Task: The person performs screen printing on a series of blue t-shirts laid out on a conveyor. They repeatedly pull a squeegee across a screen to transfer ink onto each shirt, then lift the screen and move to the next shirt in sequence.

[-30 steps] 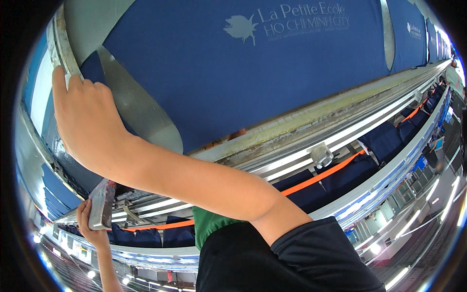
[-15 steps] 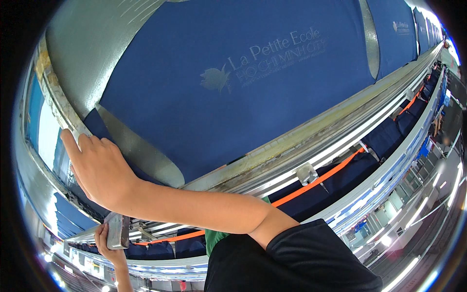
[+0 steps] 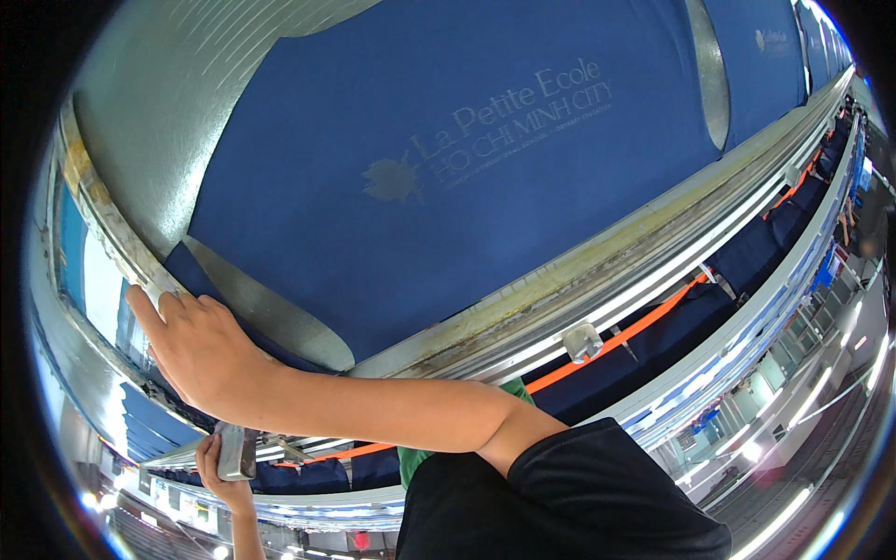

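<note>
My right hand (image 3: 201, 345) reaches across from the lower right, fingers curled over the worn pale frame bar (image 3: 103, 210) at the left, beside a blue fabric panel (image 3: 448, 243) with pale printed logo and lettering. The panel lies on a glossy grey surface (image 3: 219, 103). Below my right hand, my left hand (image 3: 218, 474) grips a grey metal block (image 3: 237, 453) with its fingers wrapped round one side. My right forearm partly hides what lies behind it.
Long metal rails (image 3: 653, 261) with a square metal fitting (image 3: 582, 343) run beside the panel toward more blue panels (image 3: 756, 93) at upper right. An orange strip (image 3: 635, 327) and dark navy fabric pieces (image 3: 728, 261) lie along a lower level. Ceiling lights show at the rim.
Both hands, still holding the bar and block, appear lower and slightly rightward. The printed panel's logo sits lower and further left, as the whole view has shifted.
</note>
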Available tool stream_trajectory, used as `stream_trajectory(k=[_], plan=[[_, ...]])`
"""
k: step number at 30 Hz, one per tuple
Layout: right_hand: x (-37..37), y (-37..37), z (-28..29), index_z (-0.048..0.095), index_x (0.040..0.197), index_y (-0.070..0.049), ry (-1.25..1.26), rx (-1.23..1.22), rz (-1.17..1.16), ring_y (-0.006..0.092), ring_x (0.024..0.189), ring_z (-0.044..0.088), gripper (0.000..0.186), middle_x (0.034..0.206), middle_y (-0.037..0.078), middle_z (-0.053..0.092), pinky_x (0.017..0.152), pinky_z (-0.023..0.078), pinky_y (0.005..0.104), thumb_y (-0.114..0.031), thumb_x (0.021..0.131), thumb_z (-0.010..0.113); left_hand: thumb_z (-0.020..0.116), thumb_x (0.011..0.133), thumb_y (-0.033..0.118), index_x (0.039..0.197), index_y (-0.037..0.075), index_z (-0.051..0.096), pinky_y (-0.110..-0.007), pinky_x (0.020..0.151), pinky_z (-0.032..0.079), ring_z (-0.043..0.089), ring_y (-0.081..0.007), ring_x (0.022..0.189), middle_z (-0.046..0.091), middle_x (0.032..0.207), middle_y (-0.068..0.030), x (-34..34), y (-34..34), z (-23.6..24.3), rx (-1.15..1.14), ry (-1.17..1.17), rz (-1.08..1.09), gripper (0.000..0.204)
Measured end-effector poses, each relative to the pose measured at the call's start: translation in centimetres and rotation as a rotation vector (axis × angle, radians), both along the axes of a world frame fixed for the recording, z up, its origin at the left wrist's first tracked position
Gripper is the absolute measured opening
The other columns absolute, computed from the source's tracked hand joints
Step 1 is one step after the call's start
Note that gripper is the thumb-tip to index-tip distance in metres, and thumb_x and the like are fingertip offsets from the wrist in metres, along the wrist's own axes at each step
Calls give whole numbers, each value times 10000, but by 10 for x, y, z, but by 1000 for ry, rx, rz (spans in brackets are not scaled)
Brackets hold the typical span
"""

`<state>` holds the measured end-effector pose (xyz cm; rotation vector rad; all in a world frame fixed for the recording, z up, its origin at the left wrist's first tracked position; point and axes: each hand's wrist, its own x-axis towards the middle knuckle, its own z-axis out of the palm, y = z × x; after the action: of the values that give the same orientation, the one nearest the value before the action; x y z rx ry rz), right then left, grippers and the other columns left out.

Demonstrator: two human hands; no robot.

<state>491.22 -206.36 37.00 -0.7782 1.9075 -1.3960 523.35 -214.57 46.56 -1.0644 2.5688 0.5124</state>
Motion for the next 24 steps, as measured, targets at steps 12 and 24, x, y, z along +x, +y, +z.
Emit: stream_trajectory(k=[12, 24], plan=[[-5, -5, -5, 479, 1379, 70, 103, -6, -58, 244, 826, 679, 582, 910, 125, 657, 726, 513, 366, -123, 877, 702, 768, 811, 125, 1126, -23, 723, -453, 931, 500, 662, -360, 1003, 691, 1098, -164, -11, -4, 2, -16, -3, -21, 352], [2, -6, -2, 509, 1366, 84, 155, 14, -90, 246, 897, 656, 569, 969, 146, 656, 805, 480, 374, -116, 851, 645, 725, 823, 26, 1139, -45, 717, -424, 934, 501, 656, -338, 1009, 687, 1114, -159, -8, 0, -1, -33, 19, -35, 324]])
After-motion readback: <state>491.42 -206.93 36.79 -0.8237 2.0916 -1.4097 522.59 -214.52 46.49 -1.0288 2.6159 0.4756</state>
